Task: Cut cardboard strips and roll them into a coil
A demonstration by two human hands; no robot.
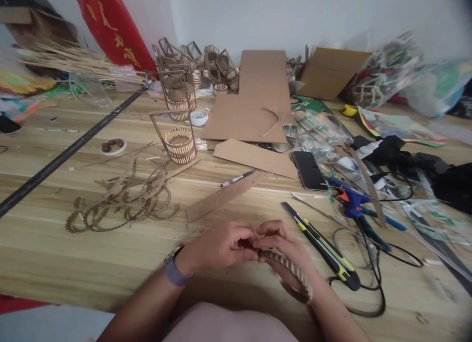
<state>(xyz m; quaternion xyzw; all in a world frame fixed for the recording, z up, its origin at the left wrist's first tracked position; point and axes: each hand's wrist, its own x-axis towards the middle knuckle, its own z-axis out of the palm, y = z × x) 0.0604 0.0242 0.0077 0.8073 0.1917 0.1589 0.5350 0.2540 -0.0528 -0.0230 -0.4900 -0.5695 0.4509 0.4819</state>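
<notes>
A curled strip of corrugated cardboard [289,267] is between my hands, its ridged side facing outward. The fingers of my left hand [224,244] pinch one end of it. Right beside them, my right hand [285,243] grips the same end, and the rest of the strip curves down past the right wrist. The exact fingertip contact is partly hidden. To the right of my hands lies a yellow and black utility knife [324,248]. A flat cardboard piece [224,197] and a pen [239,178] lie beyond them.
Loose corrugated strips [125,199] are tangled at left, near a small basket with a handle [179,145]. More baskets stand behind. Cardboard sheets [247,116] cover the back middle. A phone [309,170], a blue glue gun [353,202] and its looping cable crowd the right.
</notes>
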